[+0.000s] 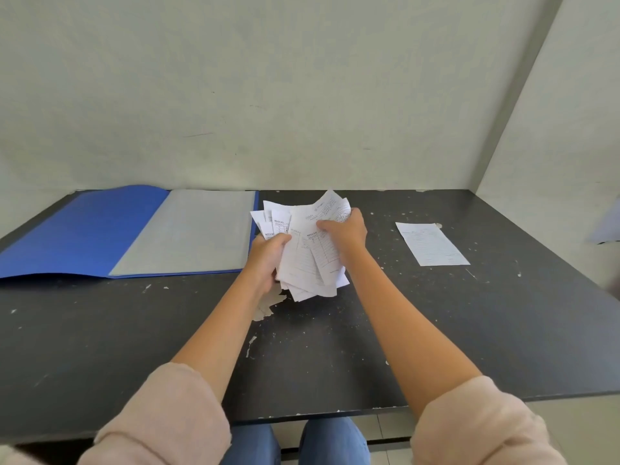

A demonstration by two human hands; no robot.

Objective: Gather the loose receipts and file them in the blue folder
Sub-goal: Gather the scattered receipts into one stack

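While both hands meet over the middle of the black desk (436, 330), a ragged bundle of receipts (308, 260) sits fanned between them, corners pointing several ways. The left hand (268, 253) is curled closed around the bundle's left edge, thumb on top. The right hand (342, 229) is also closed, pinching the upper right of the sheets between thumb and fingers. The blue folder (84, 229) lies open and flat on the desk to the left, its grey inner sheet (188, 229) facing up, its right edge just beside the bundle. One loose receipt (432, 243) lies alone on the desk, well apart to the right, so gathering looks unfinished.

The main risk, as I judge it, is the bundle itself. The slips are uneven and overlap loosely; the lowest ones hang below the left hand with little grip on them. If the right hand lets go to fetch the lone slip, the left alone may not hold the fan, and bottom sheets could slide out onto the desk. Carrying the pile to the folder unsquared could also fold corners or leave edges sticking out. Thin paper lying flat may resist pickup and skid along the desk.
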